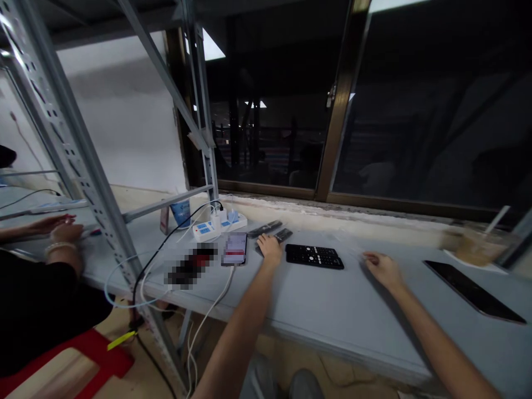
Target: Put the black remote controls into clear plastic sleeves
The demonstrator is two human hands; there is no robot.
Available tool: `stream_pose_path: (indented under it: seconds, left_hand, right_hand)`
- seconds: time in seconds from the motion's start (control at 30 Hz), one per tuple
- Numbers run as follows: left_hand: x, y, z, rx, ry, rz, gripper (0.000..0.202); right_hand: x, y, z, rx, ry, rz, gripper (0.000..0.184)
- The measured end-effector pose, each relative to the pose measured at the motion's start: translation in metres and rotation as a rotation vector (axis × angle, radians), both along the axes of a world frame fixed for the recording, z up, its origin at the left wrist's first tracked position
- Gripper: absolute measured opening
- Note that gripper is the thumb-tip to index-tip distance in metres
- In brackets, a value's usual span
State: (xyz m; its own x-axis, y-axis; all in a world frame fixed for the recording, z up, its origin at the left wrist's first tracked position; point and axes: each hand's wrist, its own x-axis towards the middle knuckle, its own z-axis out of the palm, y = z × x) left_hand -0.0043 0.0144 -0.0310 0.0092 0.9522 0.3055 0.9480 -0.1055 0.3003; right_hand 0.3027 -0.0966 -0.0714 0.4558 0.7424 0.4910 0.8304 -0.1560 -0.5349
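Observation:
My left hand (270, 247) lies over a dark, slim remote control (285, 235) towards the back of the table, its fingers closed on it; the hand covers part of it. Behind it is another similar dark remote control (265, 228), which looks wrapped in clear plastic. Between my hands lie black remote controls (315, 256) side by side, light buttons facing up. My right hand (383, 269) hovers to their right, fingers curled together. Whatever its fingertips may hold is too small to make out.
Left of my hands are a lit phone (235, 248) on a cable, a pixelated dark object (192, 266) and a power strip (220, 224). A dark tablet (474, 291) and iced drink (476, 244) stand right. A metal shelf post (91, 166) separates me from another person (41, 293).

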Motion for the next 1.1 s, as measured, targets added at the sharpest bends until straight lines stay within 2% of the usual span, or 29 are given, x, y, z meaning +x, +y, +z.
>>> stream_pose_path:
  seconds: [0.13, 0.33, 0.43, 0.53, 0.77, 0.97, 1.1]
  left_hand:
    - [0.002, -0.004, 0.008, 0.03, -0.041, -0.092, 0.039]
    - [0.017, -0.017, 0.018, 0.187, -0.118, -0.474, 0.04]
    - [0.025, -0.026, 0.016, 0.215, -0.073, -0.636, 0.041]
    - [0.03, -0.032, 0.013, 0.235, -0.003, -0.735, 0.04]
    - [0.027, -0.028, 0.011, 0.232, 0.002, -0.79, 0.04]
    - [0.026, -0.027, 0.009, 0.225, -0.014, -0.845, 0.042]
    - [0.026, -0.028, 0.007, 0.264, -0.033, -0.874, 0.041]
  right_hand:
    - [-0.009, -0.004, 0.008, 0.111, 0.035, -0.014, 0.03]
    - [-0.031, -0.003, 0.026, 0.273, 0.122, 0.071, 0.036]
    - [-0.044, -0.001, 0.031, 0.288, 0.348, 0.184, 0.04]
    - [-0.054, -0.001, 0.034, 0.265, 0.541, 0.254, 0.041]
    - [-0.051, -0.002, 0.034, 0.3, 0.811, 0.238, 0.044]
    - [-0.044, 0.0, 0.026, 0.063, 0.893, 0.231, 0.032]
    - [-0.035, 0.005, 0.017, 0.02, 0.974, 0.305, 0.029]
